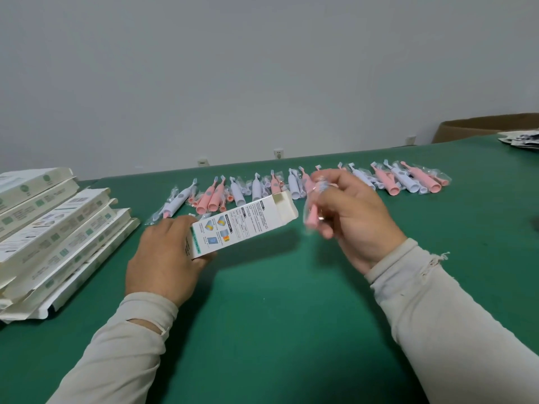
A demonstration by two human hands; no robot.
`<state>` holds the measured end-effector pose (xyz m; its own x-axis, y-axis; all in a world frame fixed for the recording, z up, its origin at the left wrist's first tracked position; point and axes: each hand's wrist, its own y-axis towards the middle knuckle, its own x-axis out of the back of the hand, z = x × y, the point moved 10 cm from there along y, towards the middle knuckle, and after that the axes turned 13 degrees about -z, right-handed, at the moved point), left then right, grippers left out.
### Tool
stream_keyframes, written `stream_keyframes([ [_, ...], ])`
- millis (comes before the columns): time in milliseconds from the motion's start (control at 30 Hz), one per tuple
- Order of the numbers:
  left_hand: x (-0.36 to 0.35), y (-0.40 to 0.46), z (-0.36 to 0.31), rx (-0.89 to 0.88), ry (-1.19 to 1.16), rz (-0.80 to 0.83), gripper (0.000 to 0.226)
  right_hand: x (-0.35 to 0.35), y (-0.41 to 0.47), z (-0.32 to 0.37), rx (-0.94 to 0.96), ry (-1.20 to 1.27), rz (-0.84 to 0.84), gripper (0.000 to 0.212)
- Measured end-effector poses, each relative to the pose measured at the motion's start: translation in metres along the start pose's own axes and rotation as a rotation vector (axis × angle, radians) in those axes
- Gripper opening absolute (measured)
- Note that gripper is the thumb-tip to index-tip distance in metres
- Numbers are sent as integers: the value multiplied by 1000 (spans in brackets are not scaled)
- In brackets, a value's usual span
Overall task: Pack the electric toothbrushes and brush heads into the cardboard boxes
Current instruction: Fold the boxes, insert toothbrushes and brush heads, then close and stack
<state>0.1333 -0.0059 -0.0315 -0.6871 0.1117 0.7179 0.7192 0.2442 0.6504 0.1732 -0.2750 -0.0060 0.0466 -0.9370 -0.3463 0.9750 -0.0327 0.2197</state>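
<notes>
My left hand grips the near end of a white printed cardboard box, held off the green table with its far flap open and pointing right. My right hand is closed on a pink brush head in a clear plastic sleeve, just right of the box's open end; the sleeve is blurred. A row of pink and white electric toothbrushes with bagged brush heads lies across the table behind both hands.
Several white cardboard boxes lie stacked and fanned at the left edge. A brown carton and a pile of printed leaflets sit at the far right. The green table stretches in front of me, a grey wall behind.
</notes>
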Motion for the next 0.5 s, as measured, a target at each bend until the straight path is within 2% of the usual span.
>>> stream_keyframes([
  [67, -1, 0, -2, -16, -9, -1, 54, 10, 4, -3, 11, 65, -110, 19],
  [200, -1, -1, -7, -37, -24, -6, 58, 29, 7, -2, 179, -221, -348, 24],
  [267, 0, -1, -9, -49, -38, -6, 59, 31, 6, 0, 228, -262, -376, 25],
  [367, 0, -2, -12, -67, -47, -3, 60, 24, 5, -5, 204, -275, -322, 22],
  [500, -1, -3, -16, -90, -65, -2, 58, 19, -2, -8, 302, -516, -362, 15],
])
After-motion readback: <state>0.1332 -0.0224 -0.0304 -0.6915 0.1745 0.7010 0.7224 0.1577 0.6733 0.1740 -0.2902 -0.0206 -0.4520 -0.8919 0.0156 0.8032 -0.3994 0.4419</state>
